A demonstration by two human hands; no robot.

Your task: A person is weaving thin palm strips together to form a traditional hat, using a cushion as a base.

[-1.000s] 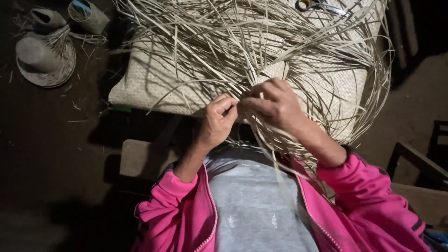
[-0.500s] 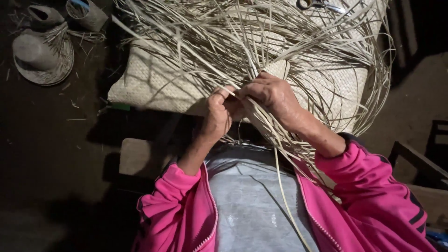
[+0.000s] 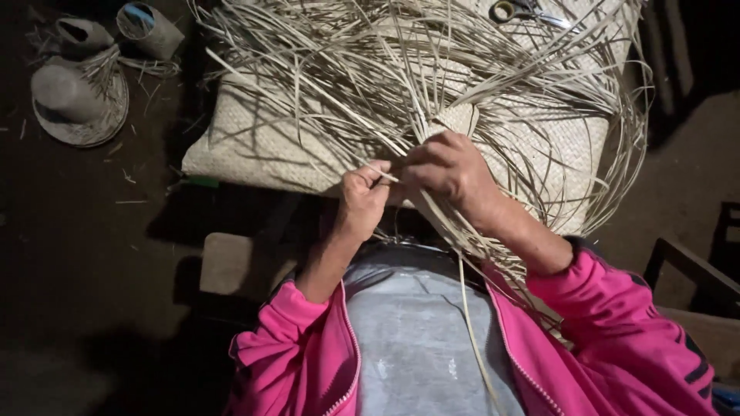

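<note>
Head view: the left hand [image 3: 362, 202] is clenched around thin pale straw strands [image 3: 385, 176], thumb and fingers pinching one strip that juts toward the other hand. The right hand [image 3: 451, 171] is closed over the same bundle just beside it, the fingers curled on the strands where they meet the woven piece [image 3: 461, 119]. Both hands sit close together, nearly touching, above the person's lap.

The loose straw [image 3: 370, 69] fans out from that spot in long, tangled strips, arching up and to the right over a woven mat [image 3: 254, 146] that lies flat beneath it. One long strand [image 3: 470, 323] hangs down across the grey shirt [image 3: 416, 347], between the pink jacket sleeves [image 3: 617, 323].

Near the top edge, on the mat, lie scissors [image 3: 524, 11], partly under the straw.

On the dark floor [image 3: 92, 254] to the left sits a finished straw hat [image 3: 77, 104], crown up. Just above it stand two small cup-like containers: a grey one [image 3: 81, 35], tipped so that its dark opening shows, and a second one [image 3: 150, 27] with something blue at its mouth; what either holds cannot be told. Scraps of straw lie scattered around them
</note>
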